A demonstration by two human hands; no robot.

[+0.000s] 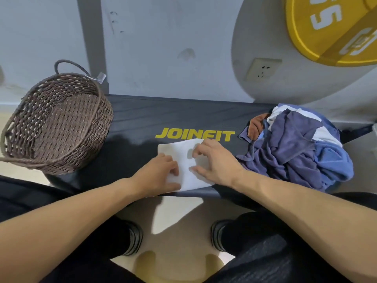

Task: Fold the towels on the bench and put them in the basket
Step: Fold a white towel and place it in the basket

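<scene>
A small white towel point(184, 158) lies partly folded on the black bench point(163, 117), just below the yellow JOINFIT lettering. My left hand point(159, 172) rests on its left part with fingers curled onto the cloth. My right hand point(214, 160) lies on its right part, fingers bent and fingertips pressing the fabric. A brown woven basket point(55, 121) with a rope handle stands on the bench's left end, nothing visible inside. A heap of unfolded towels point(295, 148), purple, blue, white and orange, sits on the bench's right end.
A grey wall point(163, 48) runs right behind the bench, with a power socket point(263, 69) at the upper right. A yellow weight plate point(330, 29) hangs at the top right. My legs and shoes point(132, 237) stand on the pale floor below the bench.
</scene>
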